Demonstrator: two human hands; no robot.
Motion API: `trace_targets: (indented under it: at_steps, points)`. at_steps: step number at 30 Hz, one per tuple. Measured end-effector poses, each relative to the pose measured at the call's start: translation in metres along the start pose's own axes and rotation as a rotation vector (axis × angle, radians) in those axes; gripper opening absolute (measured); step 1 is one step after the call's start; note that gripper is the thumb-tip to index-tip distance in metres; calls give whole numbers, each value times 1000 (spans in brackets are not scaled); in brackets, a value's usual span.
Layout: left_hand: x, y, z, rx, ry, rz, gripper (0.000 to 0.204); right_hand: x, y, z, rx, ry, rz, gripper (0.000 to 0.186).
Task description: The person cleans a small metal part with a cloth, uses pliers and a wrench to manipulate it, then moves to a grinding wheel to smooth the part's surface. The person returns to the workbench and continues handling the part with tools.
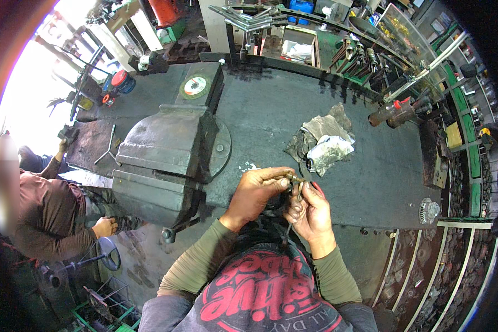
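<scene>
- A brass-coloured part (294, 178) is pinched in the left hand (255, 193)'s fingers.
- The right hand (312, 214)'s fingers are curled beside it; what is held cannot be told.
- Rags (327, 138) are heaped on the worktop (263, 102).

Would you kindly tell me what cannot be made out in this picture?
In the head view:
1. Small brass-coloured piece: too small to identify, partly covered by fingers of the left hand and right hand.
2. Red item: the right hand hides part of it, so its shape is unclear.
3. Anything beneath the rags: covered by them.
4. Dark parts at lower right: too small to tell apart.
</scene>
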State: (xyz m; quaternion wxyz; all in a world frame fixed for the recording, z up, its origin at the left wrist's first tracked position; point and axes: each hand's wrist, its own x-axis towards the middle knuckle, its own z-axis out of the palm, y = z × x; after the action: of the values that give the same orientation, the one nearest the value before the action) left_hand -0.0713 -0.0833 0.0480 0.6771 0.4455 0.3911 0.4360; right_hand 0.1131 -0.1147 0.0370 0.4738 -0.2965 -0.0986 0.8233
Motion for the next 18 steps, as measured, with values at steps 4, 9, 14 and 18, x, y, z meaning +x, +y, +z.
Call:
trace_targets:
  at_steps: [4,9,14,18]
  points:
    - [4,-5,-9,-13,-68,-23,38,0,-11,-1,-225,-32,-32,32]
    - [5,-4,-11,-61,-133,-36,35,3,-36,2,-768,-80,-136,26]
    - [13,-19,-23,415,-111,7,32,-5,-61,23,-2520,-422,-901,14]
    - [18,-24,-20,518,-26,-80,28,-15,-61,26,-2461,-353,-850,12]
